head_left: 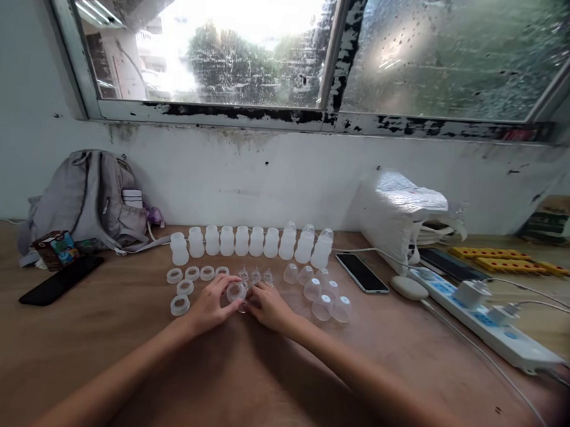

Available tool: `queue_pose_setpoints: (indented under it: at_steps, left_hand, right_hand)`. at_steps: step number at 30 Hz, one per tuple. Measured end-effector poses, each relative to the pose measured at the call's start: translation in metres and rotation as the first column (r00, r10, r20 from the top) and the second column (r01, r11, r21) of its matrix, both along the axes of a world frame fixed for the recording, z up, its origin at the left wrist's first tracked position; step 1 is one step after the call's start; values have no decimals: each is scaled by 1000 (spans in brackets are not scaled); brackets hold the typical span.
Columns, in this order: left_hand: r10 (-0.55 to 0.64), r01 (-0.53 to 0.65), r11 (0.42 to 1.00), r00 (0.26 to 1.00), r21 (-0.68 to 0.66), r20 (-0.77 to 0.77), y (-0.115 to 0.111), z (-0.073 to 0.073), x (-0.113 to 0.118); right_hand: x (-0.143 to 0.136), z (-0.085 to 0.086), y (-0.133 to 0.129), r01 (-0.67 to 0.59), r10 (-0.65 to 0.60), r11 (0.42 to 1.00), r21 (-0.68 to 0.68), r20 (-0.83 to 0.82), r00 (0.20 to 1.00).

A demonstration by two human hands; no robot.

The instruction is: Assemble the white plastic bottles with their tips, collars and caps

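My left hand [213, 305] is closed around a translucent baby bottle collar ring [235, 292], thumb and fingers on its sides. Right beside it, my right hand [269, 305] has its fingers curled together against the ring; a small clear piece [242, 307] shows at the fingertips, its kind hard to make out. Just behind the hands stand several clear bottle nipples [256, 276]. More collar rings [185, 287] lie to the left. Several clear dome caps [322, 307] sit to the right. A row of frosted baby bottles [241, 241] stands behind, the rightmost ones wearing dome caps.
A grey backpack [88, 200] and a black pouch [60, 280] lie on the left. To the right are a phone [361, 273], a white bag [387, 214], a round white device [409, 287] and a power strip [487, 322] with cables. The wall and window rise behind.
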State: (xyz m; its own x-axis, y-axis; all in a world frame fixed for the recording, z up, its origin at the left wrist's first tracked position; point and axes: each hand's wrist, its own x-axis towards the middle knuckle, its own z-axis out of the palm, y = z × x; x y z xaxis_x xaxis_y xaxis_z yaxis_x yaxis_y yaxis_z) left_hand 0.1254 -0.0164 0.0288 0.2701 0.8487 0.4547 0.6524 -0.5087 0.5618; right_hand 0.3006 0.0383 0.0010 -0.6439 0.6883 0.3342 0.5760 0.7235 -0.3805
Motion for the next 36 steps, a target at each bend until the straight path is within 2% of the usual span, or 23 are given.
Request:
queue_pose_setpoints:
  at_steps: [6, 11, 14, 17, 20, 25, 28, 31, 36]
  left_hand:
    - [-57, 59, 998, 996, -25, 72, -11, -11, 13]
    - [-26, 27, 1000, 998, -16, 63, -13, -18, 19]
    - [-19, 19, 1000, 1000, -8, 24, -13, -22, 19]
    - [-31, 31, 999, 998, -13, -58, -12, -26, 18]
    - [-30, 28, 999, 990, -16, -135, -9, -32, 16]
    - [-18, 13, 1000, 987, -27, -163, -5, -39, 14]
    - [-22, 17, 999, 992, -41, -127, -7, -38, 14]
    - [-46, 44, 996, 998, -75, -30, -12, -31, 14]
    - [-109, 128, 986, 979, -107, 170, -17, -22, 13]
  right_hand:
    - [10, 0, -20, -66, 66, 998, 13, -13, 998]
    - [18, -11, -18, 43, -76, 992, -117, -294, 953]
    - [21, -14, -15, 65, -126, 984, -167, -383, 915]
    - [20, -13, -18, 60, -105, 990, -131, -374, 921]
    - [16, -10, -24, 42, -50, 999, -30, -344, 937]
    - [5, -12, -33, -42, 56, 997, 61, -261, 964]
    - [2, -16, -31, -36, 47, 998, 48, -249, 967]
    - [4, -18, -28, -19, 26, 999, 28, -277, 960]
    - [12, -10, -32, -46, 37, 999, -30, -254, 967]
